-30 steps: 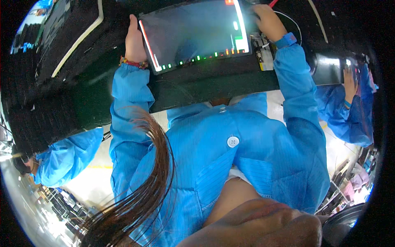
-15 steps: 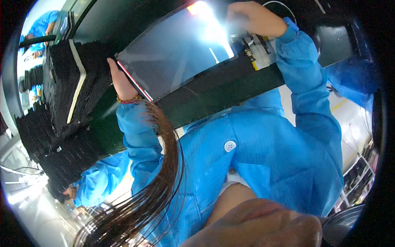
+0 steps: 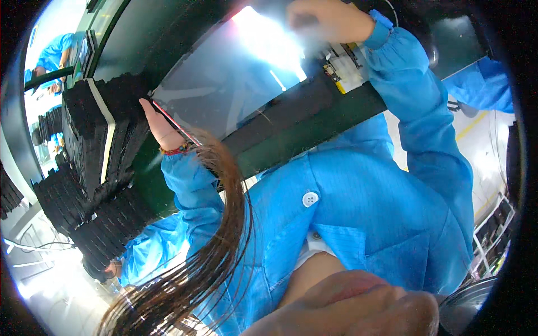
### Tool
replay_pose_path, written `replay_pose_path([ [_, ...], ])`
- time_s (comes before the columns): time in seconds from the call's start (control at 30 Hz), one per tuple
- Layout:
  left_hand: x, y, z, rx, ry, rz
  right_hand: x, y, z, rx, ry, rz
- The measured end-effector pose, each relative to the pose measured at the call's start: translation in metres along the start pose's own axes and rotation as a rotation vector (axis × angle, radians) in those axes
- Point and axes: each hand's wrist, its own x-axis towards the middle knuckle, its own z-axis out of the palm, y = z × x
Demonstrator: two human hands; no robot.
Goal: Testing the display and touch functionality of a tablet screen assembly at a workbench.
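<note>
A large, thin, glossy display panel (image 3: 210,84) is tilted over the dark bench, with a bright glare across its upper right part. My left hand (image 3: 161,126) grips its left edge, the thumb lying along the side while the other fingers are hidden by the panel. At the panel's upper right, beside the glare, is my right hand (image 3: 330,21); its fingers point down and are smeared by motion and light, so what they hold cannot be made out. Just below that hand lie small circuit boards and a pale flat part with a yellow edge (image 3: 346,70).
Tall stacks of black flat pieces (image 3: 106,129), one with a pale band around it, stand at the left. The dark green bench edge (image 3: 302,137) runs in front of me. Other people in blue work clothes (image 3: 56,50) are at the far left. Long hair (image 3: 227,173) hangs near my left wrist.
In the picture, the panel and both hands have shifted slightly left. My right hand has also moved slightly along the panel's upper edge. My left hand keeps its hold.
</note>
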Motion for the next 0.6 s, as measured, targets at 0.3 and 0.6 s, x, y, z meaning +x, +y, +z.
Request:
replay_pose_path([
  [0.3,-0.003,-0.003,0.007,0.016,-0.021,0.051,0.009,0.013,0.006,-0.048,-0.021,-0.071],
  [0.6,-0.001,-0.002,-0.004,-0.035,-0.213,0.051,0.006,0.008,0.016,0.027,0.066,-0.47],
])
